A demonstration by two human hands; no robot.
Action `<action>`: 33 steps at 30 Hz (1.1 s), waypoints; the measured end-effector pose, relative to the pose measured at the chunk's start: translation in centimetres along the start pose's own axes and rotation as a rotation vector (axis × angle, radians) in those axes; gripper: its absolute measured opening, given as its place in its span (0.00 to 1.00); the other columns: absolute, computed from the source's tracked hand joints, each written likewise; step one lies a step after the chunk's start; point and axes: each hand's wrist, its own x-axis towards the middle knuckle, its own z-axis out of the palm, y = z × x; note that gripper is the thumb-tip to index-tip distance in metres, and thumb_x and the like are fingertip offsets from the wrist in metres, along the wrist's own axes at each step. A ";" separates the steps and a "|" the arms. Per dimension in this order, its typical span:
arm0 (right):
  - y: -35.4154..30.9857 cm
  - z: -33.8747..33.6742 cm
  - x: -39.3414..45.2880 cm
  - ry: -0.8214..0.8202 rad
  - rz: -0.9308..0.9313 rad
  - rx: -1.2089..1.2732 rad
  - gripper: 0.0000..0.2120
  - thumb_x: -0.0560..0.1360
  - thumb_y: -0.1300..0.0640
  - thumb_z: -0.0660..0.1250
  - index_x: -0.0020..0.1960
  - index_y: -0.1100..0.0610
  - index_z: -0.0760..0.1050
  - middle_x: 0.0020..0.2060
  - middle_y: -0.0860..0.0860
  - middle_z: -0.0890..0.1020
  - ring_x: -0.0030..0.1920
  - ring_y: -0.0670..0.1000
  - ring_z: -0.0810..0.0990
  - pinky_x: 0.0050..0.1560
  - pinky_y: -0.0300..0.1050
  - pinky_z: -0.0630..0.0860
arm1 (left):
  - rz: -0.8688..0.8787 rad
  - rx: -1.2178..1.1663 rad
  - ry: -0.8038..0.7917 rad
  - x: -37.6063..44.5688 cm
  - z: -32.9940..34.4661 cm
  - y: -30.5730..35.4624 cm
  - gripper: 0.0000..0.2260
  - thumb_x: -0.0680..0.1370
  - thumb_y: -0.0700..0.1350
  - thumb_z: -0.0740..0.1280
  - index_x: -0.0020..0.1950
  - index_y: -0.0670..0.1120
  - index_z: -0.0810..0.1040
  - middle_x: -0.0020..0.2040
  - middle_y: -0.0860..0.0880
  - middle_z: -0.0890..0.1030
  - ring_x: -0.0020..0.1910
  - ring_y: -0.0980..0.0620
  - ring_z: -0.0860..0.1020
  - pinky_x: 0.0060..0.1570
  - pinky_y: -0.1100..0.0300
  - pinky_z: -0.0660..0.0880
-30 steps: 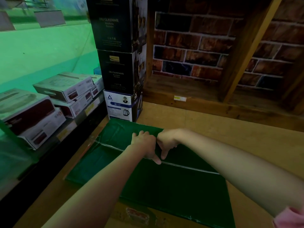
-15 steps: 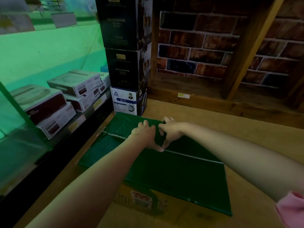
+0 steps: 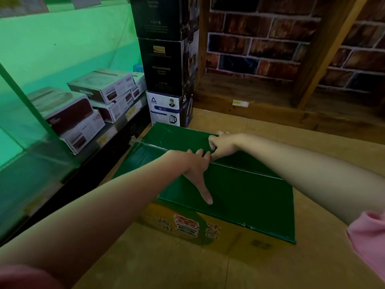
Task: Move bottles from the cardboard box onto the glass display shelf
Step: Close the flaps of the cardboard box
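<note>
A cardboard box (image 3: 208,228) sits on the wooden floor (image 3: 166,263), its yellow printed side facing near and its two green top flaps (image 3: 239,195) lying closed, meeting along a pale seam that runs from far left to near right. No bottles show; whatever is in the box is hidden under the flaps.

Both hands meet at the middle of that seam. The left hand (image 3: 195,163) lies on the near flap with its thumb stretched straight toward the near edge, and its fingers (image 3: 201,153) curl over the flap's edge at the seam. The right hand (image 3: 223,143) rests on the far flap, its fingers bent down into the seam just beside the left hand; whether they pinch the flap edge or only press on it I cannot tell. A pink sleeve (image 3: 368,236) shows at the right arm.

To the left stands a glass display shelf (image 3: 41,159) with a green back wall, holding white and red boxed goods (image 3: 100,88). A stack of dark cartons (image 3: 164,59) rises just beyond the box's far left corner, on top of a kettle carton (image 3: 164,109). A brick wall (image 3: 260,38) and a wooden beam (image 3: 325,44) stand at the far right.
</note>
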 end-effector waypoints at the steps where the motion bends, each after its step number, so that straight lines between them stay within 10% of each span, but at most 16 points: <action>1: 0.0 -0.1 0.1 0.002 -0.001 -0.008 0.18 0.73 0.40 0.63 0.52 0.52 0.64 0.67 0.58 0.62 0.68 0.61 0.62 0.65 0.56 0.64 | -0.002 0.025 -0.008 -0.2 0.5 0.1 0.64 0.59 0.70 0.72 0.76 0.45 0.33 0.78 0.44 0.39 0.76 0.38 0.43 0.73 0.37 0.50; 11: -0.8 -0.5 -0.1 -0.045 0.033 0.043 0.19 0.75 0.44 0.63 0.52 0.52 0.57 0.72 0.60 0.53 0.65 0.59 0.66 0.55 0.50 0.64 | 0.070 0.179 -0.007 -1.6 3.2 1.4 0.64 0.62 0.61 0.76 0.74 0.42 0.29 0.74 0.39 0.30 0.73 0.31 0.36 0.71 0.32 0.48; 15: -0.6 -0.6 0.2 -0.036 0.100 0.031 0.21 0.72 0.40 0.64 0.54 0.49 0.58 0.73 0.59 0.52 0.72 0.62 0.57 0.66 0.56 0.62 | 0.093 0.178 0.016 -1.5 3.2 0.8 0.61 0.64 0.59 0.76 0.74 0.44 0.30 0.75 0.40 0.31 0.74 0.32 0.37 0.71 0.33 0.48; 19: 0.5 -0.9 0.5 -0.033 0.204 0.015 0.42 0.70 0.33 0.63 0.75 0.51 0.52 0.76 0.57 0.53 0.74 0.61 0.54 0.71 0.59 0.58 | 0.074 0.176 0.095 -1.1 2.8 -1.3 0.58 0.63 0.57 0.77 0.76 0.55 0.34 0.76 0.45 0.33 0.75 0.34 0.39 0.70 0.30 0.47; 23: 2.2 -0.5 0.4 -0.023 0.299 0.068 0.49 0.69 0.27 0.57 0.77 0.56 0.43 0.77 0.55 0.51 0.76 0.60 0.51 0.75 0.56 0.51 | -0.045 0.186 0.206 -1.0 1.9 -4.1 0.52 0.63 0.56 0.78 0.74 0.66 0.43 0.78 0.46 0.39 0.76 0.35 0.49 0.69 0.31 0.53; 33: 3.0 0.6 -1.3 0.000 0.486 0.263 0.49 0.69 0.27 0.56 0.75 0.61 0.53 0.71 0.59 0.64 0.67 0.61 0.70 0.58 0.49 0.71 | -0.342 -0.008 0.359 0.5 1.2 -7.6 0.41 0.70 0.45 0.74 0.75 0.61 0.54 0.72 0.44 0.61 0.70 0.40 0.64 0.66 0.43 0.67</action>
